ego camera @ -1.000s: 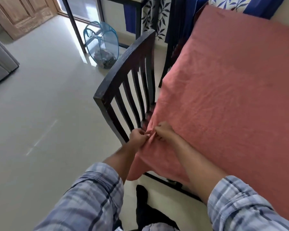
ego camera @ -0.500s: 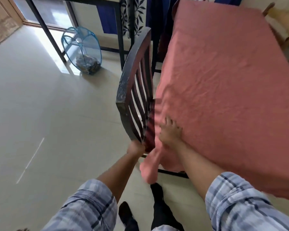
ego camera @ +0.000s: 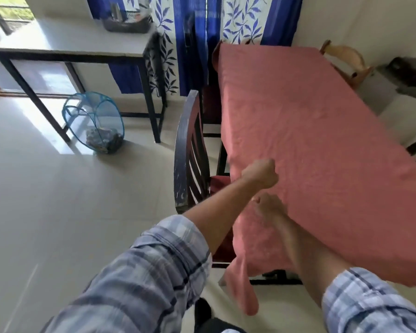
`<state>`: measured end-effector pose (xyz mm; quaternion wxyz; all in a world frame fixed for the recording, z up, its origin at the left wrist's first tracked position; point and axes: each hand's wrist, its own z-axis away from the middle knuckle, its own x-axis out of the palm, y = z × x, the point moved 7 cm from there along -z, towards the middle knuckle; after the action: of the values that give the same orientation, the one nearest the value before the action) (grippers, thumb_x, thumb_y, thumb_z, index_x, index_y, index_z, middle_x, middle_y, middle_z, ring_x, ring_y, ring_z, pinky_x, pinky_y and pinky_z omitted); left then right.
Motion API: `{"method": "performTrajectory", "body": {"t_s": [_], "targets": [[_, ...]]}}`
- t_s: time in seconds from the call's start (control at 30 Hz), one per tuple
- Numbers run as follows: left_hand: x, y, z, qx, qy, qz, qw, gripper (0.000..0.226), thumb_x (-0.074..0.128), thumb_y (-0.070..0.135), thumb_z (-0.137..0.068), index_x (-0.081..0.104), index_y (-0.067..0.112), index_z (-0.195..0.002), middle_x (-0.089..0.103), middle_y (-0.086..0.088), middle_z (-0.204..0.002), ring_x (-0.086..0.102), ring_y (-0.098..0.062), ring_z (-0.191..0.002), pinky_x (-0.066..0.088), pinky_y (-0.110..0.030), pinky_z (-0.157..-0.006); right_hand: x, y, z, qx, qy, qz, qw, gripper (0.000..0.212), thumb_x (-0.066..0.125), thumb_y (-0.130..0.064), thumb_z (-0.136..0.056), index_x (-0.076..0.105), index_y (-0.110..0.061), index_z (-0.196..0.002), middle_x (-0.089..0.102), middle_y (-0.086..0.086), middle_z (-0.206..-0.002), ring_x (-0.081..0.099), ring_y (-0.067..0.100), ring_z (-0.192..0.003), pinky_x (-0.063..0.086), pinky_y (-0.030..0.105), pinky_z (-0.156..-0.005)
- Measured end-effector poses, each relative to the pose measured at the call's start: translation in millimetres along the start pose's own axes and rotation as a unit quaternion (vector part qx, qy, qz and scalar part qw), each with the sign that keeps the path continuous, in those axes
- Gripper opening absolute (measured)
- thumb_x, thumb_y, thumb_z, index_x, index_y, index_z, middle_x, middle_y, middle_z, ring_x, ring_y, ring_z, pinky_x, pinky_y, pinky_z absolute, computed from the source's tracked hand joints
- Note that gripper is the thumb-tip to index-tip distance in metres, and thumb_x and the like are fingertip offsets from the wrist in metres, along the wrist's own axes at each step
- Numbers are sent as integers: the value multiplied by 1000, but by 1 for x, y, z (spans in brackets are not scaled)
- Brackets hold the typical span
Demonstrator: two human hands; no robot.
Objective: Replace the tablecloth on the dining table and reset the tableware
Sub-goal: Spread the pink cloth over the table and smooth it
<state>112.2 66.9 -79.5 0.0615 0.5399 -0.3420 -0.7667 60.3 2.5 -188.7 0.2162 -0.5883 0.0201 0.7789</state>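
A pink tablecloth covers the whole dining table, and its near corner hangs loose toward the floor. No tableware shows on it. My left hand is closed in a fist at the cloth's left edge, beside the dark chair, and seems to grip the fabric there. Just nearer to me, my right hand lies on the cloth close to that edge; it is blurred, with the fingers apparently spread flat. Both forearms reach in from plaid sleeves at the bottom.
A dark slatted chair with a red seat stands tight against the table's left side. A blue mesh basket sits on the floor under a black-framed side table. A wooden chair is at the far right corner.
My left hand went from the chair's lower back up onto the cloth's left edge and closed. The right hand stayed on the cloth. The view tilted up, showing the whole table.
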Motion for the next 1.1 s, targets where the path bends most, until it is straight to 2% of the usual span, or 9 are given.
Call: {"method": "performTrajectory", "body": {"t_s": [0.07, 0.2, 0.33, 0.43, 0.57, 0.67, 0.8, 0.97, 1.1], "targets": [[-27, 9, -26, 24, -8, -49, 998, 28, 50, 17, -88, 59, 9, -114, 62, -13, -115, 59, -32, -105, 52, -36, -84, -29, -12, -29, 34, 34, -16, 999, 35, 37, -37, -93, 62, -20, -111, 64, 7, -113, 59, 30, -108, 44, 44, -97], [-99, 1, -66, 48, 24, -102, 993, 26, 50, 14, -89, 59, 7, -113, 62, -11, -113, 60, -26, -95, 48, -31, -73, -95, -62, -79, 29, 86, -64, 994, 28, 45, -33, -92, 62, -17, -107, 65, 10, -109, 61, 31, -104, 47, 36, -84], [-174, -27, -111, 40, 66, -122, 990, 25, 53, 18, -90, 60, 10, -112, 61, -9, -111, 59, -25, -92, 51, -32, -76, -148, -114, -129, 5, 117, -94, 989, 23, 46, -22, -92, 64, -14, -104, 66, 7, -101, 57, 24, -83, 43, 27, -68], [-209, -52, -147, 48, 74, -120, 989, 25, 54, 18, -88, 59, 11, -112, 60, -9, -114, 60, -28, -101, 54, -39, -86, -169, -154, -165, -5, 135, -96, 986, 25, 46, -25, -93, 63, -14, -107, 66, 8, -104, 61, 27, -90, 43, 27, -70], [-245, -89, -197, 72, 87, -125, 986, 21, 55, 16, -83, 64, 10, -103, 64, -8, -107, 60, -28, -100, 54, -39, -83, -186, -205, -223, -3, 145, -118, 982, 31, 42, -27, -94, 60, -14, -115, 63, 10, -113, 59, 32, -106, 46, 34, -82], [-274, -133, -236, 84, 101, -96, 987, 21, 51, 18, -84, 64, 11, -100, 65, -8, -104, 60, -28, -96, 55, -41, -81, -195, -242, -273, 7, 151, -129, 980, 28, 46, -24, -89, 63, -11, -107, 64, 12, -113, 60, 32, -102, 44, 31, -77], [-308, -197, -276, 81, 45, -126, 988, 22, 48, 10, -88, 61, 9, -106, 62, -10, -108, 59, -29, -100, 53, -37, -79, -207, -285, -323, 37, 156, -141, 977, 22, 45, -21, -82, 63, -11, -88, 65, 11, -91, 58, 29, -79, 43, 29, -64], [-331, -241, -330, 99, -12, -132, 986, 29, 52, 17, -92, 57, 5, -118, 61, -12, -116, 59, -29, -104, 53, -37, -85, -209, -316, -366, 49, 131, -166, 976, 12, 49, -16, -82, 60, -17, -77, 67, 7, -88, 65, 28, -79, 56, 37, -75], [-338, -249, -390, 137, -46, -137, 980, 34, 54, 20, -88, 57, 7, -119, 62, -10, -117, 59, -29, -108, 52, -40, -90, -216, -325, -414, 50, 91, -190, 976, 12, 52, -15, -87, 61, -16, -80, 68, 9, -89, 68, 28, -77, 54, 32, -73]]}}
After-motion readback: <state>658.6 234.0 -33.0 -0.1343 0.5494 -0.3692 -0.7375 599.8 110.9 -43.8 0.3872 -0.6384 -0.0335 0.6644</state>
